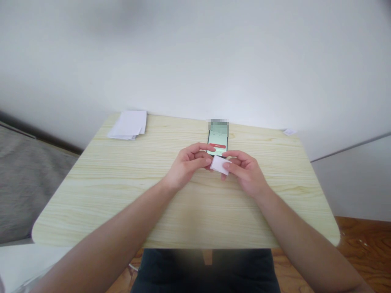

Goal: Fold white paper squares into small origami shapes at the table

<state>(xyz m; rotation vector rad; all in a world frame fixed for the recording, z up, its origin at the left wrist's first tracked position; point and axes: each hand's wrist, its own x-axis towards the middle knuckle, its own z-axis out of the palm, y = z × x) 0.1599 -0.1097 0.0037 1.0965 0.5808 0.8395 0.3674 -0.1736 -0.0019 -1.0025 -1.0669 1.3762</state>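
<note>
A small folded piece of white paper [219, 165] is held between my two hands, above the middle of the table. My right hand [246, 169] pinches it, the thumb lying on its face. At the paper's left edge, the thumb and fingers of my left hand [192, 162] close on it. Just beyond my fingers a phone [218, 140] lies on the table with its screen lit, showing a red bar; its lower end is partly hidden by my fingers.
A stack of white paper sheets [130, 124] lies at the table's back left. A small folded white paper [290, 132] rests at the back right corner. The wooden table [100, 183] meets a white wall [183, 61] behind. Grey fabric [27, 175] is to the left.
</note>
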